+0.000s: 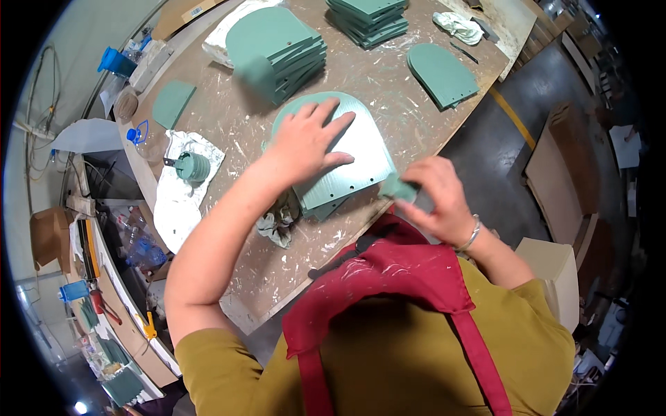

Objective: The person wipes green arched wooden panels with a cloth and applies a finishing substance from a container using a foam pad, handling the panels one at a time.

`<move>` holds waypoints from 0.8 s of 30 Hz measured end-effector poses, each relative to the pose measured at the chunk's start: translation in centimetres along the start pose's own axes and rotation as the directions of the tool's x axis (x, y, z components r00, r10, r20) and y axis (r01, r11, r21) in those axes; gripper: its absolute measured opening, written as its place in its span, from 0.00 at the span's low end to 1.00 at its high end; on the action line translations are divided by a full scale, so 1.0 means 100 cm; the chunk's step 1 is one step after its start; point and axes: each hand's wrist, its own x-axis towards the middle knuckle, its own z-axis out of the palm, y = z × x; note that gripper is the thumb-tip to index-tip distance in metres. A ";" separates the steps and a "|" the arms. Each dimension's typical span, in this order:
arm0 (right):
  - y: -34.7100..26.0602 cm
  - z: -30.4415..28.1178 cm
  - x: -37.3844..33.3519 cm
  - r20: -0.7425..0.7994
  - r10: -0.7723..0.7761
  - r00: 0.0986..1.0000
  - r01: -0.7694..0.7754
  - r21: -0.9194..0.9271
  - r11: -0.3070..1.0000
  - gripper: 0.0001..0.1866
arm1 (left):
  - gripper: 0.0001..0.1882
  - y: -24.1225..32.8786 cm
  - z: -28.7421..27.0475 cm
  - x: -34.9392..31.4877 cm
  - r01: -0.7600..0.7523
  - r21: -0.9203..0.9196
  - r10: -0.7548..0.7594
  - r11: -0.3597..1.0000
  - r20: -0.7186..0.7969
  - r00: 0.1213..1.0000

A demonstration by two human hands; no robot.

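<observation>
An arch-shaped panel (364,156), pale and shiny with a green rim and small holes along its straight edge, lies on other green panels near the table's front edge. My left hand (309,135) rests on it with the fingers spread. At the panel's right corner, my right hand (436,191) pinches a small green pad (398,187); whether it is a sponge or a folded sheet I cannot tell. A crumpled cloth (279,220) sits by the panel's left side.
Green arched panels are stacked at the back (277,45) and in another pile (368,21); more lie at the right (442,75). A green-coated tub (192,166) stands on a white cloth (173,208) at the left. Farther left is a bottle with a blue cap (133,136).
</observation>
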 end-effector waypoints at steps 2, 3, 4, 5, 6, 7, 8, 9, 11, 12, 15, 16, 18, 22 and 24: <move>-0.017 0.017 0.003 0.044 -0.083 0.996 0.083 0.002 0.997 0.19 | 0.40 -0.012 -0.007 -0.001 -0.077 -0.051 0.077 0.996 0.011 0.997; -0.023 0.025 0.006 0.069 -0.107 0.992 0.107 0.002 0.994 0.19 | 0.43 -0.014 -0.009 0.000 -0.092 -0.056 0.093 0.994 0.014 0.996; -0.031 0.032 0.010 0.083 -0.121 0.989 0.121 0.009 0.993 0.18 | 0.44 -0.014 -0.010 0.000 -0.087 -0.050 0.088 0.995 0.025 0.996; -0.038 0.038 0.015 0.100 -0.139 0.985 0.138 0.010 0.990 0.18 | 0.44 -0.013 -0.010 0.002 -0.084 -0.044 0.085 0.996 0.038 0.996; -0.044 0.045 0.021 0.117 -0.157 0.981 0.156 0.012 0.988 0.18 | 0.44 -0.012 -0.009 0.002 -0.080 -0.038 0.082 0.996 0.051 0.995; -0.047 0.053 0.025 0.107 -0.182 0.978 0.181 0.017 0.983 0.18 | 0.44 -0.012 -0.008 0.001 -0.076 -0.029 0.077 0.997 0.047 0.996; -0.052 0.059 0.029 0.122 -0.195 0.973 0.194 0.026 0.981 0.18 | 0.44 -0.012 -0.007 0.000 -0.075 -0.021 0.076 0.997 0.043 0.996; -0.056 0.064 0.033 0.137 -0.209 0.968 0.206 0.034 0.978 0.18 | 0.44 -0.012 -0.007 0.000 -0.074 -0.014 0.074 0.997 0.038 0.997; -0.064 0.075 0.039 0.159 -0.236 0.959 0.234 0.034 0.972 0.18 | 0.44 -0.010 -0.011 0.000 -0.065 -0.022 0.066 0.998 0.053 0.996; -0.065 0.077 0.039 0.180 -0.219 0.959 0.219 0.019 0.975 0.17 | 0.44 -0.009 -0.011 0.000 -0.061 -0.026 0.062 0.998 0.061 0.996; -0.067 0.076 0.038 0.212 -0.180 0.961 0.186 -0.012 0.982 0.16 | 0.44 -0.009 -0.008 -0.003 -0.050 -0.013 0.051 0.999 0.066 0.997; -0.066 0.073 0.037 0.214 -0.172 0.962 0.182 -0.030 0.983 0.16 | 0.44 -0.011 -0.008 -0.004 -0.046 -0.014 0.047 0.999 0.062 0.997; -0.063 0.067 0.035 0.215 -0.142 0.966 0.162 -0.079 0.984 0.15 | 0.44 -0.011 -0.007 -0.003 -0.056 -0.018 0.057 0.998 0.051 0.997; -0.069 0.075 0.039 0.214 -0.195 0.957 0.201 -0.004 0.980 0.16 | 0.44 -0.014 -0.001 0.002 -0.078 -0.025 0.079 0.997 0.040 0.996; -0.062 0.073 0.035 0.188 -0.153 0.970 0.152 0.017 0.988 0.17 | 0.44 -0.014 -0.003 0.002 -0.081 -0.028 0.082 0.996 0.052 0.995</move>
